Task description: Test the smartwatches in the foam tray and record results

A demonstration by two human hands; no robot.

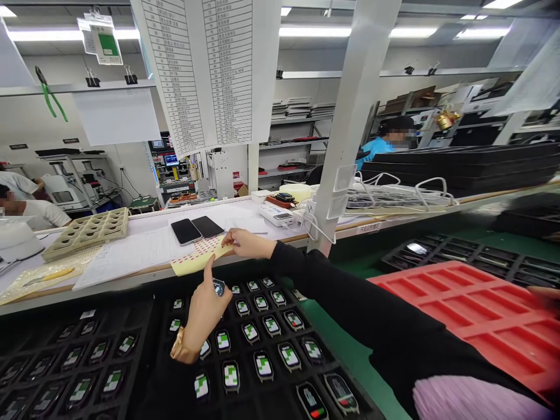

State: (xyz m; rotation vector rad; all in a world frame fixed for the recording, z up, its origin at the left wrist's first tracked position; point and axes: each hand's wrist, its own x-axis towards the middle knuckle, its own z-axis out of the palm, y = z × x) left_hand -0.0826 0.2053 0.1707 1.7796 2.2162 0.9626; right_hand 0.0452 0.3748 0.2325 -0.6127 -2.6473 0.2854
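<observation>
My left hand (205, 312), with a gold watch on its wrist, is closed around a small smartwatch (219, 286) with a dark face. Its index finger points up and meets the edge of a yellow sheet of red stickers (196, 256) at the bench's front edge. At that sheet's right end my right hand (247, 242) pinches with thumb and fingertips; whether a single sticker is between them is too small to tell. Below both hands lies a black tray (245, 364) holding rows of smartwatches, many with green-and-white screens, a few showing red.
Two dark phones (186, 231) lie behind the sheet, beside printed papers (131, 254). A beige compartment tray (87, 233) and yellow cutter (50, 276) are leftward. A metal post (345, 128) rises at right. Another black watch tray (74, 356) and a red tray (459, 280) flank me.
</observation>
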